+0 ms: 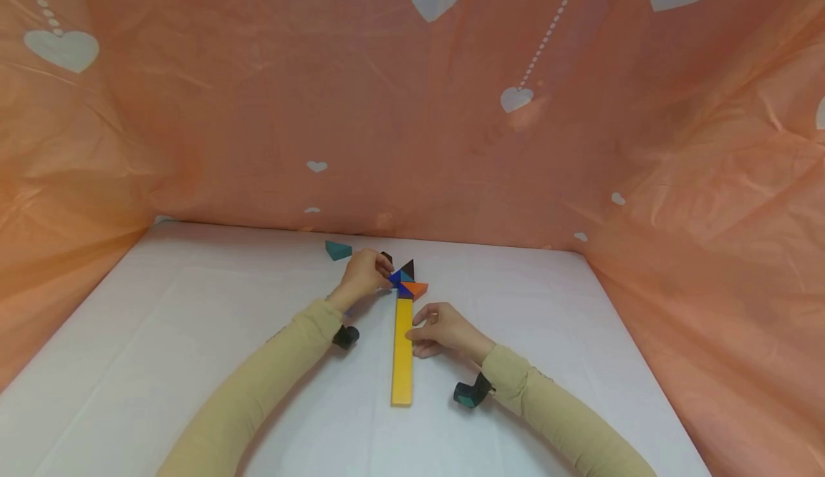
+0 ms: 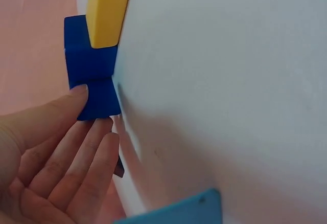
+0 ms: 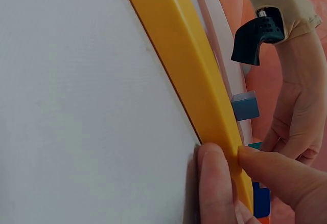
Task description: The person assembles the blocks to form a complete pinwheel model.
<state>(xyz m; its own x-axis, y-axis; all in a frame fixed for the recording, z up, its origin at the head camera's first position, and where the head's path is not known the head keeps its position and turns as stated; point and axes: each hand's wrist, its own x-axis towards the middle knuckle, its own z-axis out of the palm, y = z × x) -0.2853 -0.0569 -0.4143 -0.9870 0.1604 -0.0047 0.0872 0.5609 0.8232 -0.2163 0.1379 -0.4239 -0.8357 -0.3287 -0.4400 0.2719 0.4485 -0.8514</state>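
A long yellow bar (image 1: 402, 362) lies on the white surface, pointing away from me. At its far end sits a cluster of small blocks: blue ones, a light blue one, an orange block (image 1: 419, 288) and a black triangle (image 1: 409, 269). My left hand (image 1: 364, 273) reaches the cluster's left side and pinches a blue block (image 2: 101, 100), thumb on one face and fingers behind. That block abuts another blue block (image 2: 92, 63) at the bar's end. My right hand (image 1: 447, 330) pinches the bar near its far part, with thumb and index finger seen on it in the right wrist view.
A teal block (image 1: 338, 249) lies apart, at the back left beyond my left hand. Close to the left wrist camera is a light blue block (image 2: 179, 209). Orange cloth (image 1: 361, 104) with white hearts hangs around the table's back and sides.
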